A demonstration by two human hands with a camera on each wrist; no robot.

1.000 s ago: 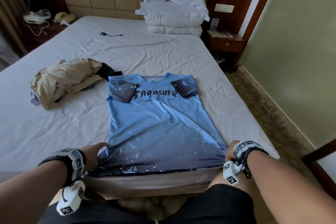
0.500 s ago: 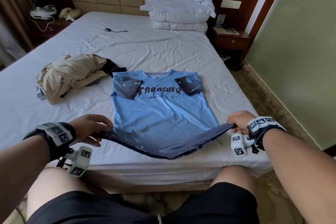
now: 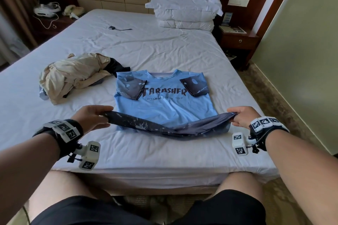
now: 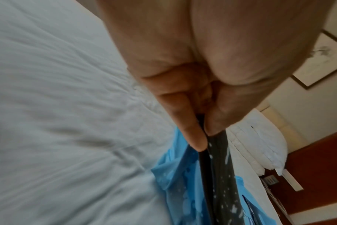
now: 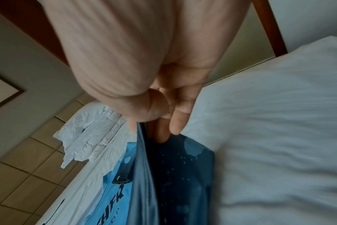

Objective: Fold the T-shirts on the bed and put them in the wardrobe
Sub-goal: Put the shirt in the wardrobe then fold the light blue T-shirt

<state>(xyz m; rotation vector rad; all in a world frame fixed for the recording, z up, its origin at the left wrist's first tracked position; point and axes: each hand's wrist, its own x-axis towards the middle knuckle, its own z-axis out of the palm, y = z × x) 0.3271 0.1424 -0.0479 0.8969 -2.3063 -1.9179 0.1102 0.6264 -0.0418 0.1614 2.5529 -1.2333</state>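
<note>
Blue T-shirt point(image 3: 164, 107) flat on bed point(image 3: 164, 47), sleeves folded inward. Left hand point(image 3: 93, 118) and right hand point(image 3: 243, 117) each pinch hem corner, raised clear of sheet: likely for bottom-to-collar fold.

White pillows point(image 3: 186, 3) stacked at headboard, right side. Small black gadget w/ cable point(image 3: 117, 28) further up the sheet. Nightstand point(image 3: 237, 40) on right w/ papers; phone point(image 3: 73, 10) on left stand. Framed pic point(image 4: 321, 60) on wall.
</note>
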